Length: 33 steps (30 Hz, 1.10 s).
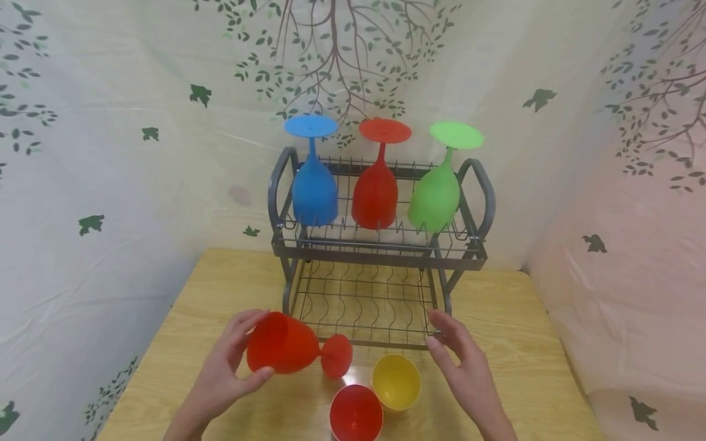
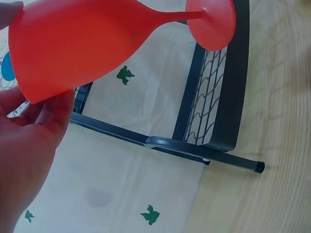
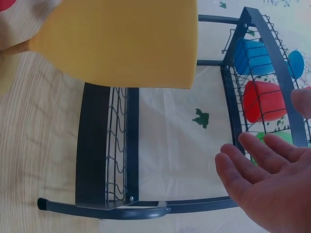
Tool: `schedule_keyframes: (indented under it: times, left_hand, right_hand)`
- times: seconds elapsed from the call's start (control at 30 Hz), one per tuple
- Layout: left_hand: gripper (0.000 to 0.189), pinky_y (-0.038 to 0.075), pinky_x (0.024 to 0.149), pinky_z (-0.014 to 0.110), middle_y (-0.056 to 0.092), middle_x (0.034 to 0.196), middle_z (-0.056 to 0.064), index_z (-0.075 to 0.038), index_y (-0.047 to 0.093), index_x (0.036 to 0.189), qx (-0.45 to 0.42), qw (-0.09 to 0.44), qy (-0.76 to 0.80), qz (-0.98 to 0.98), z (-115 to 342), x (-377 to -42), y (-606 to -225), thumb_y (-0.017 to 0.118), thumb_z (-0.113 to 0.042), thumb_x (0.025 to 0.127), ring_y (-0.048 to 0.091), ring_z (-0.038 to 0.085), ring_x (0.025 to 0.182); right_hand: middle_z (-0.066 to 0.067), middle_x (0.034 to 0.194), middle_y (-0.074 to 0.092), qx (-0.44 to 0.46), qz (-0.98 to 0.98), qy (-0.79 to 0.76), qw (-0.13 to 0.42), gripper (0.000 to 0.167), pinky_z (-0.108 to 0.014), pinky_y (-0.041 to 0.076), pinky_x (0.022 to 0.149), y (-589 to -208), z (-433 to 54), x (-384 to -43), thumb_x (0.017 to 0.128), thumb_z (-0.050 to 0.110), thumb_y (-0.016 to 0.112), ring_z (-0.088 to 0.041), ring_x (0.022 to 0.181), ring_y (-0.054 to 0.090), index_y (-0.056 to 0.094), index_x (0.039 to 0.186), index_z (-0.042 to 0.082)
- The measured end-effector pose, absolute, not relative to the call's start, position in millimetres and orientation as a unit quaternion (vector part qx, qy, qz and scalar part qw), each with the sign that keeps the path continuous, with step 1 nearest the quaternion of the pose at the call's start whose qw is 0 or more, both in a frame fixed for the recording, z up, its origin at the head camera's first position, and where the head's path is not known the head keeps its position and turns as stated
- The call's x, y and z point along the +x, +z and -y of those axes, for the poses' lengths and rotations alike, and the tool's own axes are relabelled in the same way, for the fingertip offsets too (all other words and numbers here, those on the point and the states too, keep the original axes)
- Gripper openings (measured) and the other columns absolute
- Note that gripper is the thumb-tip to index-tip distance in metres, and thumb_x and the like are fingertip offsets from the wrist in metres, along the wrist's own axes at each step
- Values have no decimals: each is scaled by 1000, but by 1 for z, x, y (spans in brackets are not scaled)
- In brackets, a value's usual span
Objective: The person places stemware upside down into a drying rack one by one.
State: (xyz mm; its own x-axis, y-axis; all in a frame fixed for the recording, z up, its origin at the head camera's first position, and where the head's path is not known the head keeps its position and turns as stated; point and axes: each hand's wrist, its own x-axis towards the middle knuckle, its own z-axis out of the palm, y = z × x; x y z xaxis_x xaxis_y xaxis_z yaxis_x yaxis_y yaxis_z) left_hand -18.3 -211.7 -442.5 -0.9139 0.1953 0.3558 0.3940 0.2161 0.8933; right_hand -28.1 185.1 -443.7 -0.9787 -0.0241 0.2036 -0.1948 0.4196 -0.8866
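My left hand (image 1: 225,367) grips a red plastic goblet (image 1: 295,346) near its rim, thumb on one side and fingers on the other. The goblet lies tilted sideways above the table, its mouth toward the hand and its foot pointing right. My right hand (image 1: 466,370) is held apart from everything, fingers spread and nothing in them. Nearest to it, on the left, a yellow goblet (image 1: 396,382) stands mouth up on the table. Beside that, at the front, is another red goblet (image 1: 356,415), also mouth up. The right wrist view shows the yellow goblet (image 3: 121,43) from the side.
A dark two-tier dish rack (image 1: 380,257) stands at the back of the wooden table (image 1: 496,318). On its upper tier, a blue goblet (image 1: 314,193), a red goblet (image 1: 375,196) and a green goblet (image 1: 436,196) sit upside down. Behind hangs a leaf-patterned cloth (image 1: 165,184).
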Motion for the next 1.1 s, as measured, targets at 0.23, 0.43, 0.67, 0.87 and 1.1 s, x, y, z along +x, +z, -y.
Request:
schedule_keyframes:
  times: [0.23,0.43,0.67,0.87,1.1]
  left_hand:
    - [72,52,100,24,50,144,10,2,47,150,-190,91,-668,714,207,-20,-446,70,17,84,55,16,128]
    - [70,55,99,37,46,146,10,9,40,151,-202,59,-738,641,202,-24,-452,63,20,86,55,22,131]
    - [64,55,99,38,50,147,9,7,41,152,-176,63,-774,605,193,-26,-455,65,6,93,52,22,134]
    - [58,51,105,35,53,149,12,6,45,151,-158,73,-810,560,180,-22,-458,66,-4,97,51,23,138]
    - [50,50,106,34,57,148,12,-5,51,150,-110,56,-848,515,167,-17,-460,61,-14,101,57,23,133]
  right_hand:
    - [-7,149,57,86,831,540,98,46,-12,45,100,-443,-184,-28,105,15,62,-1,122,58,51,150,13]
    - [-7,149,57,97,828,542,105,47,-12,46,100,-442,-184,-25,104,12,62,-3,119,59,50,150,12]
    - [-5,148,58,103,831,537,106,48,-13,45,100,-443,-184,-21,105,11,61,-4,118,60,50,151,18]
    - [-4,148,58,89,830,541,102,47,-12,45,100,-444,-183,-17,104,12,63,-2,122,59,51,149,13]
    - [-6,147,59,99,817,558,102,48,-14,48,99,-448,-182,-13,102,6,63,-4,121,60,53,148,16]
